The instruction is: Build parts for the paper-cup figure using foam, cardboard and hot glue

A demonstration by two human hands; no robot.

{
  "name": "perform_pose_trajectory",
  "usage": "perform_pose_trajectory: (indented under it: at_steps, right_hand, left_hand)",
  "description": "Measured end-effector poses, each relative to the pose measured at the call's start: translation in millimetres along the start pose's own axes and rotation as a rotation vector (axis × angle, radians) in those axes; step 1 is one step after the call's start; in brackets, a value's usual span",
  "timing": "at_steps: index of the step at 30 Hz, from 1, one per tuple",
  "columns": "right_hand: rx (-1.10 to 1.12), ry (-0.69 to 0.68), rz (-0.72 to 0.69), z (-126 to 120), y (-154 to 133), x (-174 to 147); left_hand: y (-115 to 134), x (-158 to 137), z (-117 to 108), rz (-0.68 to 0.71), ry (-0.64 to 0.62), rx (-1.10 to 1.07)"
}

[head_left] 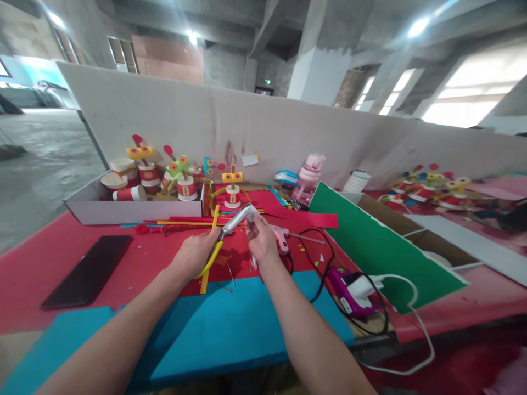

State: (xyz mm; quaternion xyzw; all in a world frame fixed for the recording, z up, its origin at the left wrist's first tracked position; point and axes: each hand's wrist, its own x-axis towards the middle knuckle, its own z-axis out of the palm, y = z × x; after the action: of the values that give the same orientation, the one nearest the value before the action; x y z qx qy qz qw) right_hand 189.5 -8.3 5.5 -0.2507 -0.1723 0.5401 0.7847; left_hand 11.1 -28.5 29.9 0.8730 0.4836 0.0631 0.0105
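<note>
My left hand (194, 257) is closed round a hand tool with a curved yellow handle (213, 260); whether it is scissors or pliers I cannot tell. From its metal end a silvery-white flat piece (236, 221) slants up to the right. My right hand (262, 239) pinches the far end of that piece between thumb and fingers. Yellow strips (205, 281) lie beneath the left hand. Just right of the right hand rests a pink glue gun (281, 240). A paper-cup figure (233, 195) with a yellow head stands beyond the hands.
At the back left, a white box (140, 213) holds several cup figures. A black phone (87, 271) lies left. Blue sheets (206, 334) cover the front edge. To the right are a green board (382, 252), a purple power strip (354, 293) with cables, and a pink bottle (308, 178).
</note>
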Motion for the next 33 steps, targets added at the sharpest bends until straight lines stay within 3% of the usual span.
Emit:
perform_pose_trajectory:
  at_steps: [4,10,27,33]
  right_hand:
    - [0.011,-0.020,0.005,1.7,-2.5,-1.1]
    - [0.033,-0.023,0.137,0.0,-9.3,-2.4]
    - [-0.088,-0.077,0.014,-3.5,-6.2,2.3]
    - [-0.137,-0.073,-0.017,-3.6,-5.9,3.5]
  left_hand:
    - [-1.4,-0.1,0.6,0.016,0.008,0.009]
    - [-5.6,1.0,-1.7,0.033,0.034,0.044]
    - [-10.1,2.7,3.3,0.047,0.082,0.064]
    - [-9.2,2.8,2.0,0.020,0.024,0.062]
